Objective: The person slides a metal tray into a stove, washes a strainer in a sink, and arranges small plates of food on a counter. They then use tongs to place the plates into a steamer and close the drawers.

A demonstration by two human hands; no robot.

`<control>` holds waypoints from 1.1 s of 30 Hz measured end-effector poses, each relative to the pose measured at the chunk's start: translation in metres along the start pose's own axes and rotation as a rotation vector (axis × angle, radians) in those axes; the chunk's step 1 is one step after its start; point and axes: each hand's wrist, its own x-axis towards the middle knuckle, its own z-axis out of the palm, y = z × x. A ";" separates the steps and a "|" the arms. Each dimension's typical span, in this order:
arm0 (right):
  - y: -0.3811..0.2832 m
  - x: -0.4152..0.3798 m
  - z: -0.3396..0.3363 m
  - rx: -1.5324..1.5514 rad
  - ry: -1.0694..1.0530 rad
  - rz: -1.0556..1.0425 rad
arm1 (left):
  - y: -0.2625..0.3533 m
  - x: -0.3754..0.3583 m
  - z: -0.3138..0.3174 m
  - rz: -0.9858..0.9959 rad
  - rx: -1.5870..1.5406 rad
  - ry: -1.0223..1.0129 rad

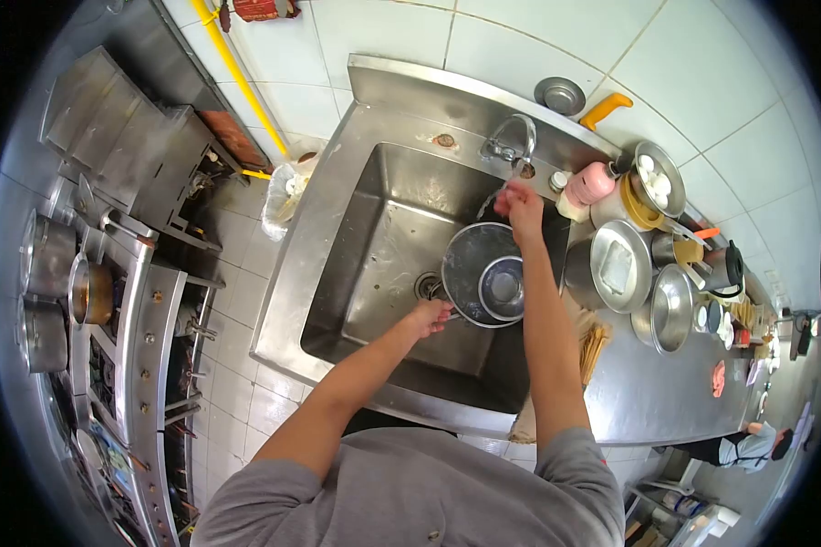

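A wide, round dark pan point(465, 255) with a pale rim is in the right part of the steel sink point(360, 228). Inside it lies a smaller round metal bowl point(502, 288). My left hand point(429, 317) is closed at the pan's near-left edge, gripping it there; a handle, if any, is hidden. Over the pan's far side, my right hand point(524, 211) is under the spout of the tap point(524, 137), where water seems to run. Its fingers are blurred, and whether they hold anything cannot be made out.
Right of the sink stand a pink bottle point(591, 184), a bowl of eggs point(652, 182), a large pot point(602, 264) and a metal bowl point(663, 308) on the steel counter point(648, 392). A stove point(123, 365) with pots is at left. Another person point(748, 447) is far right.
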 end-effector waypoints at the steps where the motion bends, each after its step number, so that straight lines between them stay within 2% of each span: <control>1: 0.007 -0.010 -0.001 -0.098 -0.054 0.040 | 0.001 -0.003 0.001 0.005 0.000 0.000; 3: 0.023 -0.034 0.003 -0.478 -0.025 -0.057 | 0.003 -0.009 0.002 0.012 -0.004 0.002; 5: 0.027 -0.075 0.009 -0.715 -0.007 -0.234 | -0.001 -0.007 0.002 0.032 0.013 -0.007; 7: 0.049 -0.115 0.006 -0.844 -0.029 -0.252 | 0.001 -0.008 0.000 0.057 0.021 -0.024; 9: 0.050 -0.166 0.014 -0.788 -0.105 -0.212 | 0.001 -0.016 -0.007 0.080 0.004 -0.039; 10: 0.053 -0.188 0.016 -0.817 -0.143 -0.281 | 0.001 -0.013 -0.012 0.073 0.026 -0.032; 11: 0.057 -0.207 0.016 -0.841 -0.185 -0.352 | 0.005 -0.029 -0.016 0.107 0.091 0.004; 13: 0.059 -0.235 0.014 -0.883 -0.214 -0.315 | 0.027 -0.077 -0.023 0.177 0.219 0.089; 14: 0.063 -0.244 0.011 -0.906 -0.199 -0.336 | 0.028 -0.080 -0.037 0.257 0.165 0.050; 15: 0.069 -0.252 0.006 -0.927 -0.178 -0.357 | 0.029 -0.085 -0.051 0.429 0.212 0.064; 17: 0.088 -0.257 -0.008 -0.870 -0.167 -0.265 | 0.028 -0.102 -0.086 0.762 0.335 0.103; 20: 0.105 -0.251 -0.018 -0.931 -0.118 -0.202 | 0.037 -0.169 -0.139 0.932 0.239 0.278; 22: 0.105 -0.245 -0.015 -0.994 -0.118 -0.329 | 0.033 -0.214 -0.178 1.015 0.166 0.419; 24: 0.102 -0.234 -0.007 -0.980 -0.149 -0.491 | 0.017 -0.252 -0.220 1.068 0.057 0.572; 27: 0.100 -0.224 0.024 -0.708 -0.155 -0.134 | -0.030 -0.291 -0.287 1.121 0.013 0.852; 29: 0.080 -0.228 0.070 -0.774 -0.181 -0.219 | -0.077 -0.299 -0.334 1.057 0.028 1.026; 31: 0.061 -0.239 0.119 -0.850 -0.207 -0.327 | -0.129 -0.319 -0.367 0.908 0.155 1.153; 33: 0.059 -0.244 0.159 -0.927 -0.232 -0.416 | -0.178 -0.333 -0.388 0.820 0.101 1.156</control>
